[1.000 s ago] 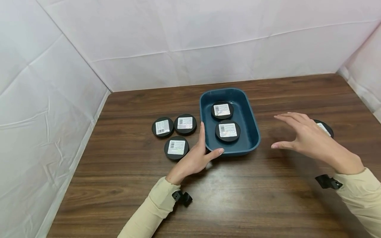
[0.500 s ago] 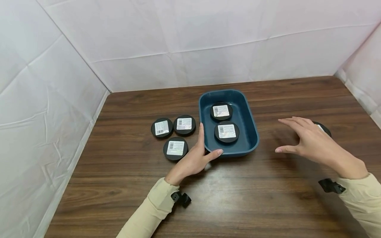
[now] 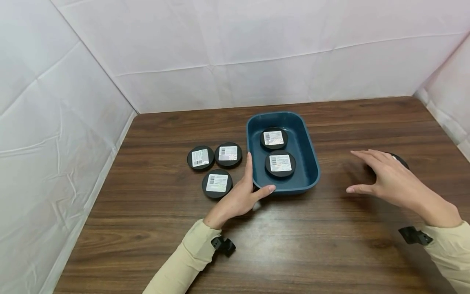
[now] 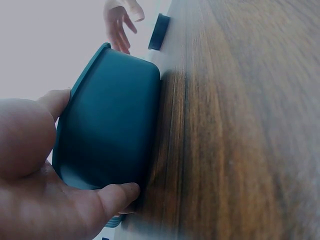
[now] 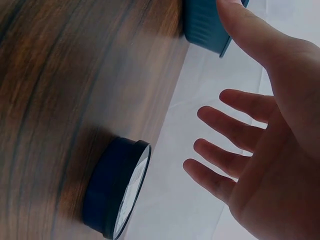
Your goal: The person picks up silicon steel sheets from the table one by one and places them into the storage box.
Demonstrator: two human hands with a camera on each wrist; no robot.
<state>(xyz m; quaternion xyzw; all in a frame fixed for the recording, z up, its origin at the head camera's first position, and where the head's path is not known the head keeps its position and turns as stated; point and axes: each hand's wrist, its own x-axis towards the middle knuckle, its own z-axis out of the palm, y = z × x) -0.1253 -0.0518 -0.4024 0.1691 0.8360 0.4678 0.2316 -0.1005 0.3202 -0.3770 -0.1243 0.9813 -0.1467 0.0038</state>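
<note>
A dark blue rectangular tray [image 3: 310, 173] stands on the wooden table with two round black tins inside, the rear tin [image 3: 273, 138] and the front tin [image 3: 280, 163], both bearing white barcode labels. My left hand [image 3: 236, 199] holds the tray's near left corner, its thumb on the near rim and its fingers along the left side. To the right of the tray, my right hand [image 3: 393, 179] hovers above the table with spread fingers and nothing in it. Another round tin [image 5: 117, 187] sits below it in the right wrist view, partly hidden behind the hand in the head view.
Left of the tray several labelled tins lie close together: one at the left [image 3: 200, 158], one nearer the tray [image 3: 228, 155] and one in front [image 3: 217, 184]. White cloth walls [image 3: 257, 53] enclose the table [image 3: 154, 183] at the back and sides.
My right hand has drifted rightward and slightly toward me, covering more of the tin on the right. The left hand keeps its hold on the tray.
</note>
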